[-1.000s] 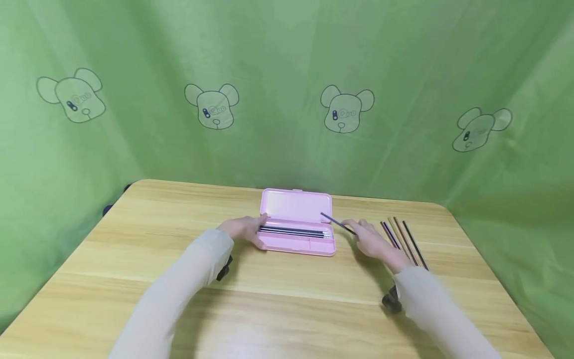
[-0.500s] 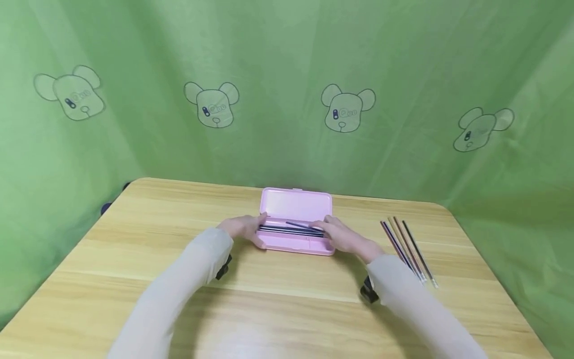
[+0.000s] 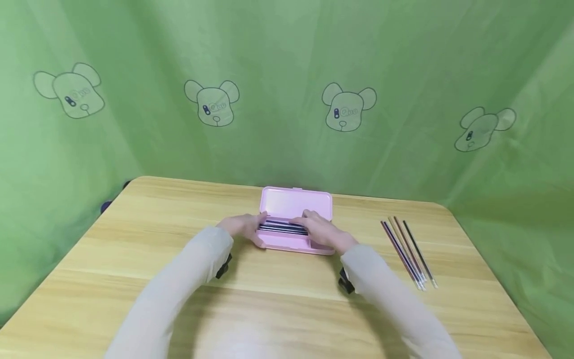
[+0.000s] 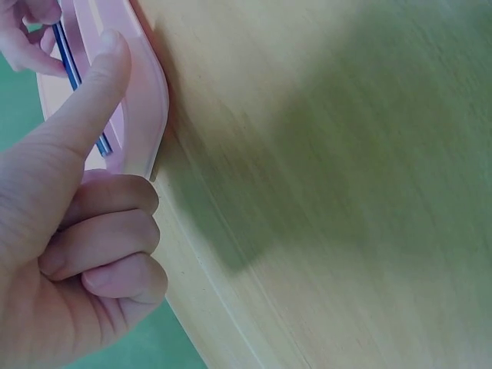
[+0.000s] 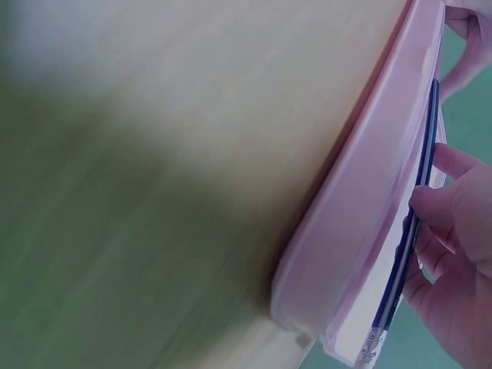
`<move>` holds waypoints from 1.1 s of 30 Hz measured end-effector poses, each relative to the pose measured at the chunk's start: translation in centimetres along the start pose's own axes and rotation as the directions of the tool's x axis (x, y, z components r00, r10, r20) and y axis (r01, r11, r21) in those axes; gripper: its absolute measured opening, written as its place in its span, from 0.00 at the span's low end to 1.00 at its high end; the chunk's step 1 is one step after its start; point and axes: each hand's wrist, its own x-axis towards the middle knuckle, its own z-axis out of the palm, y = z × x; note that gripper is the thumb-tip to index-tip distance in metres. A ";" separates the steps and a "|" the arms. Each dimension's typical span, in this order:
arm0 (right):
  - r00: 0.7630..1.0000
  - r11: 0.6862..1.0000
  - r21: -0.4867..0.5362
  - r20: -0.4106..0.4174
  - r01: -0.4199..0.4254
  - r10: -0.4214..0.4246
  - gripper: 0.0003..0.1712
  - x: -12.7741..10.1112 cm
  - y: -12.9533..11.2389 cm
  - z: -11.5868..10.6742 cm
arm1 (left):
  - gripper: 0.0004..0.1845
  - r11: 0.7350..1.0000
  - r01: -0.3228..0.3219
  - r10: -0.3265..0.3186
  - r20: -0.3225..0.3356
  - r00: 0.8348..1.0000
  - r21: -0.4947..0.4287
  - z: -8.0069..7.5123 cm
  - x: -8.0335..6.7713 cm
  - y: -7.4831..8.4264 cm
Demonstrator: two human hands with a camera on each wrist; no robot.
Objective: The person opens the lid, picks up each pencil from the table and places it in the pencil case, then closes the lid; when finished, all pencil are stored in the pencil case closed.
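An open pink pencil case [image 3: 287,242] lies near the table's back edge, its lid folded back. My left hand [image 3: 244,228] grips the case's left end. In the left wrist view its thumb [image 4: 96,92] stretches along the case and its other fingers are curled. Over the case's right half, my right hand [image 3: 324,232] pinches a dark striped pencil [image 5: 407,238] between thumb and fingers. The pencil's white end points toward the case's right end. Several dark pencils [image 3: 280,228] lie lengthwise in the back compartment, their right ends hidden by the right hand.
Several loose pencils [image 3: 408,252] in dark, reddish and tan colours lie fanned on the wooden table [image 3: 269,309], right of the case. A green curtain [image 3: 278,149] with bear-head drawings hangs behind and beside the table.
My right hand has moved left with the pencil, from beside the case to over its back compartment; the pencil now lies about parallel with the others. My left hand stays at the case's left end.
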 end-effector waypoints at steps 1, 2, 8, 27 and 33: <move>1.000 1.000 0.005 0.006 -0.008 0.008 0.36 0.2 -0.2 0.1 | 0.58 1.000 0.000 0.000 0.000 1.000 0.002 0.0 0.0 0.0; 1.000 1.000 0.007 0.016 -0.019 0.019 0.37 0.4 -0.3 0.1 | 0.58 1.000 0.005 -0.005 -0.001 1.000 0.008 0.0 0.0 0.0; 0.996 0.998 0.001 0.066 -0.062 0.062 0.41 1.4 -1.2 0.2 | 0.58 0.999 0.037 -0.037 -0.009 0.999 0.013 -0.3 -0.3 0.1; 0.996 0.996 -0.087 0.081 -0.026 0.033 0.39 2.1 -0.3 0.6 | 0.57 0.999 0.015 -0.015 0.014 1.000 0.031 -0.1 0.1 0.0; 0.998 0.994 -0.113 0.057 -0.006 0.012 0.38 2.1 0.0 1.0 | 0.58 1.000 0.022 -0.022 0.015 1.000 0.009 0.0 0.2 -0.1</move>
